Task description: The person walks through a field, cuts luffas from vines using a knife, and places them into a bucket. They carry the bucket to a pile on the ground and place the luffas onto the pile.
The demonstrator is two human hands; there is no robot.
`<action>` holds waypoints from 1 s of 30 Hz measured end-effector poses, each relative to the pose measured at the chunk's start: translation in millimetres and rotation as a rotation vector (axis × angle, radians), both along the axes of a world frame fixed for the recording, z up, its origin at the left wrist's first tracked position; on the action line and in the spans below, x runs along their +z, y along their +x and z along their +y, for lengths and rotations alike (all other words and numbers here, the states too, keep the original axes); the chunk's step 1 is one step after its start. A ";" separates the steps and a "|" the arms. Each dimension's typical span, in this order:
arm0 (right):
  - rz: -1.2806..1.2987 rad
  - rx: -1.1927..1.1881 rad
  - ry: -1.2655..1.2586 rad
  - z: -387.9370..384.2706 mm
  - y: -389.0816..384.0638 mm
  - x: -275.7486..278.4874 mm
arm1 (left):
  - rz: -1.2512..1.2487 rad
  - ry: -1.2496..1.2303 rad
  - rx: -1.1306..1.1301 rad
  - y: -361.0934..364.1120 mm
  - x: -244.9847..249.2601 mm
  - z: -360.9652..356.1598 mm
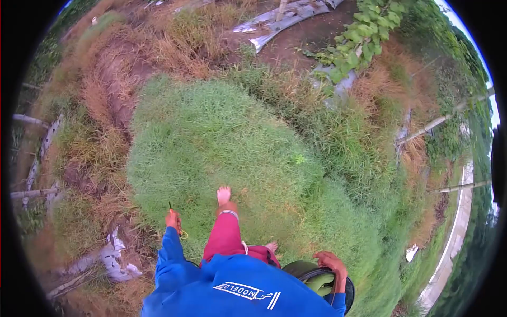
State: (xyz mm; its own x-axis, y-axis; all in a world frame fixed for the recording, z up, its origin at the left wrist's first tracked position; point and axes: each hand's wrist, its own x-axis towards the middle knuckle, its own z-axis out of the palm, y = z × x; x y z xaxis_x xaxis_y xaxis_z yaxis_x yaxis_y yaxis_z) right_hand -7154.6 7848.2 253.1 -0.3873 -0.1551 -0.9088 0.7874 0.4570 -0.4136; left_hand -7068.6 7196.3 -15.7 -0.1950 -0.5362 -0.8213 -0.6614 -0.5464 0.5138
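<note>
My left hand [173,220] is closed around a small tool with an orange-yellow handle and a thin dark tip that points forward; a yellow loop hangs beside the hand. On the right, my right hand [328,260] curls over the rim of a dark round container [348,296] held against my side. Large green items [317,277] show inside it, partly hidden by my arm and shirt. One bare foot [224,195] is forward on the grass, and the other shows behind it.
Green grass [222,132] surrounds my feet. Torn plastic sheeting [116,259] lies at the left, with more sheeting [285,24] on bare soil ahead. A leafy vine [369,37] grows at the upper right. Poles [438,122] and a pale path [454,227] are on the right.
</note>
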 end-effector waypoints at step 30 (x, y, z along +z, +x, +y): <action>0.370 0.298 0.020 -490.1 -515.1 37.2 | 0.078 -0.075 -0.038 -293.1 34.6 -460.7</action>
